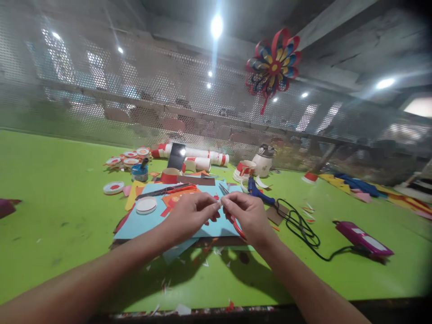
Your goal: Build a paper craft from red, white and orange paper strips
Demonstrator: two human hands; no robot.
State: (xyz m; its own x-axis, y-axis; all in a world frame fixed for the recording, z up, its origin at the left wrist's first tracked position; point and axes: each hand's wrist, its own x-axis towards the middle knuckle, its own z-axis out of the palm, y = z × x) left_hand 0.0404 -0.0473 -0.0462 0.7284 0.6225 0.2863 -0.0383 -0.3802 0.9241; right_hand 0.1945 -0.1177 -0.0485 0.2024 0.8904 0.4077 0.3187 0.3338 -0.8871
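Note:
Over a light blue paper sheet (131,229), my left hand (194,213) and my right hand (248,216) meet fingertip to fingertip. Both are closed in a pinch around something tiny and pale, too small to make out. Red-handled scissors (239,228) sit in my right hand, blades poking out above the knuckles and a handle loop below the fingers. Beside my left hand lie an orange paper piece (168,204) with red cutouts, a white disc (146,205) and another orange-handled pair of scissors (178,189).
A blue glue gun (259,192) lies right of the paper, its black cord running to a purple power strip (364,240). Behind stand a blue jar (139,172), white-and-red paper tubes (199,155), a dark phone (176,155) and a white container (262,161). Paper scraps litter the green table (67,234).

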